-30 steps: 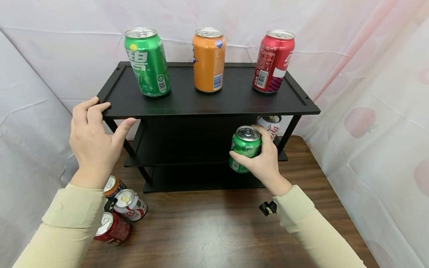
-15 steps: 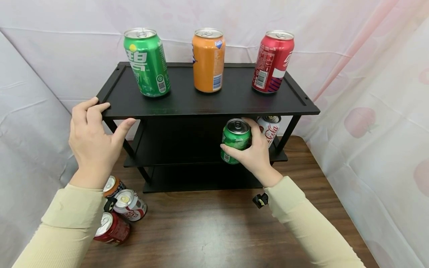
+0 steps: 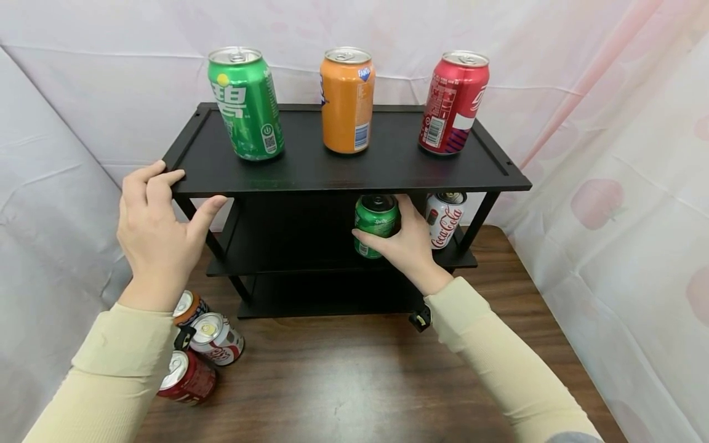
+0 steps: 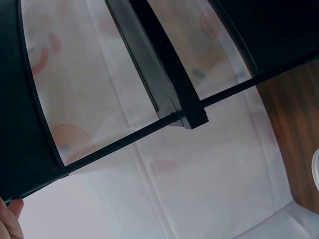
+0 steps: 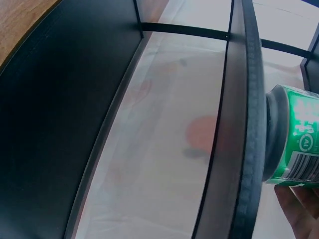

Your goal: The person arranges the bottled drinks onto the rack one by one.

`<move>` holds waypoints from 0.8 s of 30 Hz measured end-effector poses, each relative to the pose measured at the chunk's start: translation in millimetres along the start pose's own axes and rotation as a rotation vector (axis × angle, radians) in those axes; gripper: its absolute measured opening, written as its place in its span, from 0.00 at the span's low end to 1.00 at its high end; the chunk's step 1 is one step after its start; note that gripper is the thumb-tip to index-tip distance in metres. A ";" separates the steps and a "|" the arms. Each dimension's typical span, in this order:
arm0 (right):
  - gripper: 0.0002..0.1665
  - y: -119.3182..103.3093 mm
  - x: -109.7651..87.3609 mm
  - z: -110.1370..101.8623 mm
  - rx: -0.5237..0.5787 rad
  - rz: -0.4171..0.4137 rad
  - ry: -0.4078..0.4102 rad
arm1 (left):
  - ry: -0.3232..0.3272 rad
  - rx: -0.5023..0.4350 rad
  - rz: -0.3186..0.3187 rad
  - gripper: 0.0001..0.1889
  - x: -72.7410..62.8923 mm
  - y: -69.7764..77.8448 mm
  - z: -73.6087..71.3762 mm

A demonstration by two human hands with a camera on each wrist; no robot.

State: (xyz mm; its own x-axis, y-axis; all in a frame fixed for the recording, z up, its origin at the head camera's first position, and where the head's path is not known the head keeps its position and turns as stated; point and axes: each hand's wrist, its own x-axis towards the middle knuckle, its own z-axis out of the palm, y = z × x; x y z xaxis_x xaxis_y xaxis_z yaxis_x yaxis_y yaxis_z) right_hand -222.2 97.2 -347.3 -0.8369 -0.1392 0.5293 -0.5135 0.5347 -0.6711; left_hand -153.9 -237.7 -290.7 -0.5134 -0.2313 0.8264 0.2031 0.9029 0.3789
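Observation:
My right hand [image 3: 407,246] grips a small green Sprite can [image 3: 376,221] upright, thumb in front and fingers round its right side. The can is under the top board, over the middle shelf [image 3: 299,261] of a black rack; in the right wrist view the Sprite can [image 5: 301,139] has its base at the shelf's edge, and I cannot tell whether it bears weight there. A white Coca-Cola can [image 3: 445,221] stands to its right on that shelf. My left hand [image 3: 160,227] rests on the front left corner of the top board [image 3: 310,175], fingers extended and thumb held apart.
On the top board stand a tall green can [image 3: 249,111], an orange Fanta can [image 3: 347,104] and a red can [image 3: 454,104]. Beside the left forearm, a white can [image 3: 218,338], a red can [image 3: 191,378] and an orange can [image 3: 190,307] sit on the wooden table [image 3: 332,375].
My right hand has carried the Sprite can leftward and deeper into the rack, under the top board. More of the white Coca-Cola can shows now. The left hand has stayed in place.

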 end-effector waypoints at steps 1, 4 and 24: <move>0.47 0.5 0.6 1.3 0.003 0.001 -0.004 | 0.001 0.001 0.001 0.53 -0.1 0.0 0.1; 0.47 1.9 1.8 4.8 0.007 0.005 -0.010 | -0.001 0.001 0.000 0.53 -0.3 0.1 0.4; 0.48 4.3 8.1 13.6 0.005 0.114 -0.107 | 0.013 -0.015 -0.004 0.53 -0.9 -1.7 2.5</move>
State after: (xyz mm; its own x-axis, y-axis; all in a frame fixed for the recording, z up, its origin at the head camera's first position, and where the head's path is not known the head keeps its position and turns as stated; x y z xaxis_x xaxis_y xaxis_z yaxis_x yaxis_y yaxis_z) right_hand -233.8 87.0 -353.0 -0.9051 -0.1659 0.3915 -0.4147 0.5480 -0.7265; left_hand -155.9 -238.1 -293.2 -0.5035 -0.2398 0.8301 0.2131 0.8966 0.3882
